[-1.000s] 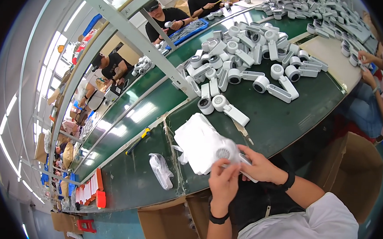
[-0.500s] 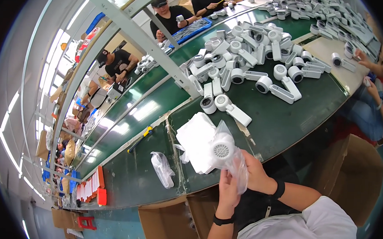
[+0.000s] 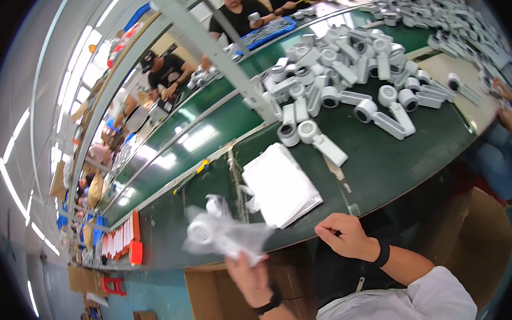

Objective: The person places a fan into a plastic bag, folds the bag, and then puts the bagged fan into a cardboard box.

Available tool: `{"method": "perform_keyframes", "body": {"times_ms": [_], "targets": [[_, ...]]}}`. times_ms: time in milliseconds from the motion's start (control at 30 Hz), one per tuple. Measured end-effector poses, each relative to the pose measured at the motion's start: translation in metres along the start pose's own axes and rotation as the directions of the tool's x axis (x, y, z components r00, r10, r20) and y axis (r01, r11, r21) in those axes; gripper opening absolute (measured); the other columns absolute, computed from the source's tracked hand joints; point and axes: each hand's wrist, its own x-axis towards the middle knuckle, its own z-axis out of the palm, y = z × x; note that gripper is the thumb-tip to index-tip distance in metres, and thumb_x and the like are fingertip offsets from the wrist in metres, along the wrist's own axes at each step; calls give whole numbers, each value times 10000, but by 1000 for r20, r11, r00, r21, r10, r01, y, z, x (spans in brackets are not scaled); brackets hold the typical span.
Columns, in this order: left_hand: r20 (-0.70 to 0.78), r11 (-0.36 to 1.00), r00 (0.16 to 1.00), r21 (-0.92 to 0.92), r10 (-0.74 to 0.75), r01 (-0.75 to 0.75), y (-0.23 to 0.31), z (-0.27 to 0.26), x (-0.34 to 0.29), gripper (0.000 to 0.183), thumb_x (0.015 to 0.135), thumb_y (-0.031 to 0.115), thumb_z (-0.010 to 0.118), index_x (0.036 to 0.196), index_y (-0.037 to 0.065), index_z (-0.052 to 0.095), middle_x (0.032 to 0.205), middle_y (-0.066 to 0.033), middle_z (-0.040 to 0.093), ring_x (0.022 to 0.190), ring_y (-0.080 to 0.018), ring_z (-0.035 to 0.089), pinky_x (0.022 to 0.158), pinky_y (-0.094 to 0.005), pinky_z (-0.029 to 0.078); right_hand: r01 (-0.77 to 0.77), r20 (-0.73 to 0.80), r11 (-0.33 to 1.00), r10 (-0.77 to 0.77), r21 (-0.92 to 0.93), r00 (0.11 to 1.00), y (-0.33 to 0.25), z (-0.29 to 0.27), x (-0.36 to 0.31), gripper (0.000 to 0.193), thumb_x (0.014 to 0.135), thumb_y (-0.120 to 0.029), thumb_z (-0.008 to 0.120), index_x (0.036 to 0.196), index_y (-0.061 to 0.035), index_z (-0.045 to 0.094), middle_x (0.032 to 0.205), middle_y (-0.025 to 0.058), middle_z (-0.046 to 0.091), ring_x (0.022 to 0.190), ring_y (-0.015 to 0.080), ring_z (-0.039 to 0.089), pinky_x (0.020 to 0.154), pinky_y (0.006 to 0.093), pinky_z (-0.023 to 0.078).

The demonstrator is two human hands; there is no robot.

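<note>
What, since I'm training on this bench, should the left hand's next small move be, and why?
Probably lower the bagged white device onto the green table: the left hand grips the bag, which overlaps the table's near edge in view.

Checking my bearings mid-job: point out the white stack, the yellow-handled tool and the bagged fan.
White stack (image 3: 282, 185), head view: middle of its top.
Yellow-handled tool (image 3: 202, 167), head view: its yellow handle.
Bagged fan (image 3: 202, 232), head view: its round head.

Bagged wht fan (image 3: 201, 231), L grip (image 3: 252, 280)
</note>
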Motion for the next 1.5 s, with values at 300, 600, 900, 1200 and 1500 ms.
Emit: {"method": "perform_keyframes", "body": {"times_ms": [300, 600, 900, 1200, 1500], "targets": [[-294, 503, 854, 863, 429, 45, 11, -135, 96, 483, 808, 158, 682, 1207, -77, 544, 1078, -189, 627, 869, -287, 634, 683, -360, 520, -137, -312, 850, -34, -508, 949, 29, -96, 52, 195, 796, -161, 699, 947, -41, 666, 878, 99, 635, 785, 210, 615, 651, 328, 494], [-27, 31, 856, 999, 517, 13, 2, -83, 96, 501, 795, 245, 718, 1206, -8, 586, 1189, -212, 544, 1105, -375, 520, 913, -452, 433, -345, -339, 187, 60, -920, 939, 101, -177, 108, 485, 756, -224, 711, 1189, -68, 559, 1035, 108, 621, 1033, 287, 563, 858, 438, 441], [571, 246, 756, 720, 320, -649, -21, 57, 49, 386, 754, 149, 771, 1100, 45, 633, 1083, -89, 616, 953, -202, 574, 718, -311, 447, -418, -400, 798, 245, -433, 883, 92, -168, 83, 383, 845, -168, 635, 1174, 9, 554, 932, 95, 632, 739, 177, 628, 643, 324, 505], [608, 319, 722, 648, 331, -692, -45, 88, 27, 382, 744, 140, 778, 1075, 12, 636, 1095, -150, 598, 1019, -328, 539, 883, -404, 438, -435, 203, 420, 492, 796, 847, 21, -101, 15, 354, 895, -71, 595, 1218, 3, 470, 992, 126, 618, 802, 244, 670, 662, 319, 548], [697, 126, 694, 684, 179, -719, -57, 69, 40, 263, 763, 195, 761, 995, 89, 698, 996, -79, 639, 963, -299, 548, 831, -395, 424, -500, 326, 424, 418, 755, 848, 7, -64, 6, 383, 830, -73, 621, 1178, -37, 465, 1001, 154, 606, 671, 268, 662, 584, 347, 557]]}}
